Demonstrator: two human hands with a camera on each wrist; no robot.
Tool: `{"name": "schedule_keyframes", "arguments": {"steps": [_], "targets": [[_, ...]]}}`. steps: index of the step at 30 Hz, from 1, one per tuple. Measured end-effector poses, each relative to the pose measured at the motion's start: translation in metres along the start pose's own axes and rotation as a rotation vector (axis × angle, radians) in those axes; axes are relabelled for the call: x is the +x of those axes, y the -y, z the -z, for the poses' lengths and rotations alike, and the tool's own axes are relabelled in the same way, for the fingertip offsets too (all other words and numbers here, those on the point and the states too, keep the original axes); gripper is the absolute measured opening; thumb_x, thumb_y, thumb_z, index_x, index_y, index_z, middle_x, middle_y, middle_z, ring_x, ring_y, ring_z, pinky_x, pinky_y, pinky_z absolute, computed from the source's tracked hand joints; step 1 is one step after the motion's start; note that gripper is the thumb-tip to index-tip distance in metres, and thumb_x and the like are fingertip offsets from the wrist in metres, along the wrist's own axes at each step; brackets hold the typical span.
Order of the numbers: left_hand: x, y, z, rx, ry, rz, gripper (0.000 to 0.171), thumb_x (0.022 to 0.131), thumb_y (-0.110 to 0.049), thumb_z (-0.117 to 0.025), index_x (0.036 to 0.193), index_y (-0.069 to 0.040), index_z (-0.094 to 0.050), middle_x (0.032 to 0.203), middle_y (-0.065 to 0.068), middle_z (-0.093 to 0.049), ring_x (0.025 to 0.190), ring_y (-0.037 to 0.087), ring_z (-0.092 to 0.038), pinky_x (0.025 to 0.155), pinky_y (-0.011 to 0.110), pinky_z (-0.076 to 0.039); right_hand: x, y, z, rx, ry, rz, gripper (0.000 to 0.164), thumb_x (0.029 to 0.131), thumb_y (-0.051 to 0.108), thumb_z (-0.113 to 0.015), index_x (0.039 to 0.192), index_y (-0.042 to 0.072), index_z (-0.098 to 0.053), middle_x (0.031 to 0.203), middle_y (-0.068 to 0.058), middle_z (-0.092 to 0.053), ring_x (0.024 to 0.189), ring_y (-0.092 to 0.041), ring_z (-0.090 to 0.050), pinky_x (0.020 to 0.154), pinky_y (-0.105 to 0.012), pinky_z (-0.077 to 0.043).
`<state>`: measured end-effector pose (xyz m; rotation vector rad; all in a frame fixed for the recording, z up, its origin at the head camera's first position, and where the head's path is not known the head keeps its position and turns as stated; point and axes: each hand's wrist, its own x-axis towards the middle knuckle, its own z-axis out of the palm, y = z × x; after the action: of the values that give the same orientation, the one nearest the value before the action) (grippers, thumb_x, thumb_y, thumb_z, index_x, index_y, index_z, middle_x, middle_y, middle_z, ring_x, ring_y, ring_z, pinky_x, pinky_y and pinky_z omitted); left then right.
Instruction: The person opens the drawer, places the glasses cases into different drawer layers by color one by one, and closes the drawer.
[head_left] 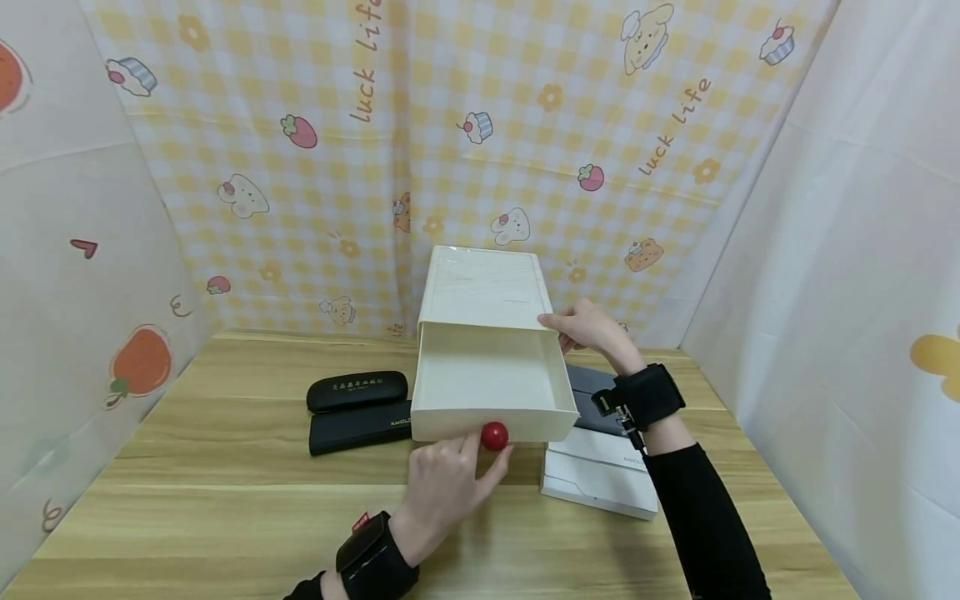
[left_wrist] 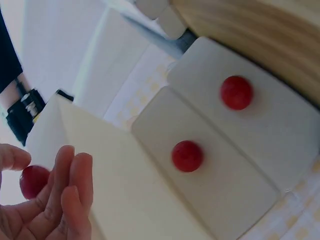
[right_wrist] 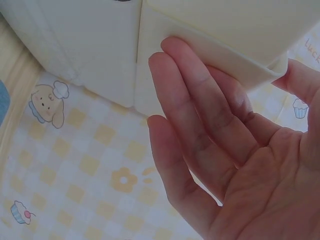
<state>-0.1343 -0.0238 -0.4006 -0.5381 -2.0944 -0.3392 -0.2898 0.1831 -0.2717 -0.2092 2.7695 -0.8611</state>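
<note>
A white drawer box [head_left: 487, 287] stands against the cloth at the back, its top drawer [head_left: 491, 367] pulled out toward me with a bare inside. At the drawer's front, my left hand [head_left: 446, 479] pinches a round red knob [head_left: 494, 436] between thumb and fingers. In the left wrist view two more red knobs, one [left_wrist: 187, 156] and another [left_wrist: 236, 92], sit on the closed drawer fronts below. My right hand [head_left: 592, 325] grips the box's top front edge at the right. Its thumb is on top, while the fingers [right_wrist: 172, 90] lie along the side.
Left of the box, a black glasses case [head_left: 357, 391] lies beside a flat black case [head_left: 356, 431] on the wooden table [head_left: 225, 500]. To the right are a dark grey flat case [head_left: 588, 385] and a white box [head_left: 600, 483] nearer me. Patterned cloth [head_left: 300, 208] hangs behind.
</note>
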Motion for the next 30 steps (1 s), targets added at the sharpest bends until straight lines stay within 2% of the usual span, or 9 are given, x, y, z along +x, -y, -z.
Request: {"name": "schedule_keyframes", "arguments": {"steps": [3, 6, 9, 11, 14, 19, 23, 26, 30], "targets": [[-0.01, 0.005, -0.003, 0.029, 0.07, -0.069, 0.05, 0.092, -0.044, -0.054, 0.049, -0.018, -0.043, 0.042, -0.012, -0.032, 0.044, -0.002, -0.012, 0.046, 0.011, -0.001, 0.001, 0.0, 0.0, 0.002, 0.001, -0.002, 0.049, 0.094, 0.041, -0.054, 0.107, -0.003, -0.069, 0.072, -0.007, -0.069, 0.071, -0.018, -0.069, 0.063, -0.021, -0.049], [-0.023, 0.012, -0.007, 0.079, 0.204, -0.124, 0.044, 0.081, -0.043, -0.067, 0.051, -0.018, -0.047, 0.044, -0.011, -0.04, 0.041, 0.0, -0.017, 0.043, 0.013, -0.004, 0.001, -0.001, 0.0, -0.002, -0.003, -0.002, 0.049, 0.094, 0.041, -0.054, 0.106, -0.003, -0.07, 0.071, -0.006, -0.068, 0.069, -0.016, -0.068, 0.063, -0.021, -0.049], [-0.035, 0.021, -0.011, 0.131, 0.355, -0.14, 0.037, 0.08, -0.044, -0.069, 0.059, -0.018, -0.055, 0.049, -0.01, -0.047, 0.04, 0.002, -0.027, 0.04, 0.014, -0.011, 0.0, -0.001, 0.0, 0.002, -0.008, -0.004, 0.048, 0.094, 0.042, -0.054, 0.106, -0.001, -0.07, 0.071, -0.005, -0.067, 0.067, -0.014, -0.067, 0.064, -0.021, -0.049], [-0.043, 0.031, -0.014, 0.172, 0.423, -0.151, 0.034, 0.081, -0.044, -0.068, 0.065, -0.016, -0.059, 0.054, -0.008, -0.051, 0.042, 0.004, -0.035, 0.038, 0.016, -0.018, 0.0, -0.001, 0.0, 0.005, -0.008, 0.002, 0.047, 0.094, 0.042, -0.053, 0.106, 0.0, -0.071, 0.07, -0.005, -0.067, 0.066, -0.013, -0.066, 0.065, -0.022, -0.049], [-0.05, 0.049, -0.018, 0.215, 0.452, -0.176, 0.031, 0.079, -0.043, -0.069, 0.074, -0.014, -0.063, 0.067, -0.003, -0.058, 0.054, 0.009, -0.049, 0.04, 0.018, -0.031, 0.0, -0.002, -0.001, 0.014, -0.01, 0.011, 0.046, 0.094, 0.042, -0.053, 0.106, 0.002, -0.072, 0.068, -0.004, -0.065, 0.065, -0.013, -0.065, 0.067, -0.025, -0.049], [-0.053, 0.09, -0.021, 0.235, 0.454, -0.209, 0.037, 0.073, -0.042, -0.075, 0.087, -0.009, -0.065, 0.089, 0.005, -0.062, 0.077, 0.019, -0.054, 0.056, 0.027, -0.044, 0.0, -0.002, -0.001, 0.022, -0.016, 0.026, 0.045, 0.095, 0.041, -0.053, 0.103, 0.002, -0.073, 0.066, -0.002, -0.065, 0.064, -0.013, -0.064, 0.065, -0.025, -0.048], [-0.051, 0.122, -0.019, 0.255, 0.531, -0.171, 0.051, 0.075, -0.044, -0.074, 0.107, -0.004, -0.065, 0.102, 0.009, -0.061, 0.09, 0.025, -0.055, 0.072, 0.037, -0.049, 0.0, -0.002, -0.001, 0.017, -0.011, 0.03, 0.046, 0.094, 0.041, -0.053, 0.103, 0.0, -0.072, 0.068, -0.005, -0.065, 0.063, -0.012, -0.064, 0.062, -0.021, -0.048], [-0.052, 0.143, -0.018, 0.261, 0.588, -0.135, 0.06, 0.078, -0.047, -0.071, 0.121, -0.006, -0.061, 0.112, 0.012, -0.061, 0.099, 0.03, -0.056, 0.079, 0.044, -0.05, 0.001, -0.002, -0.001, 0.013, -0.009, 0.029, 0.046, 0.094, 0.041, -0.053, 0.102, -0.001, -0.071, 0.07, -0.009, -0.066, 0.062, -0.012, -0.063, 0.061, -0.021, -0.048], [-0.058, 0.164, -0.02, 0.224, 0.629, -0.112, 0.062, 0.079, -0.05, -0.07, 0.125, -0.01, -0.06, 0.117, 0.015, -0.059, 0.104, 0.035, -0.055, 0.08, 0.048, -0.05, 0.0, -0.002, -0.001, 0.011, -0.011, 0.029, 0.045, 0.095, 0.041, -0.052, 0.098, 0.0, -0.072, 0.072, -0.012, -0.066, 0.062, -0.012, -0.062, 0.061, -0.022, -0.047]]}}
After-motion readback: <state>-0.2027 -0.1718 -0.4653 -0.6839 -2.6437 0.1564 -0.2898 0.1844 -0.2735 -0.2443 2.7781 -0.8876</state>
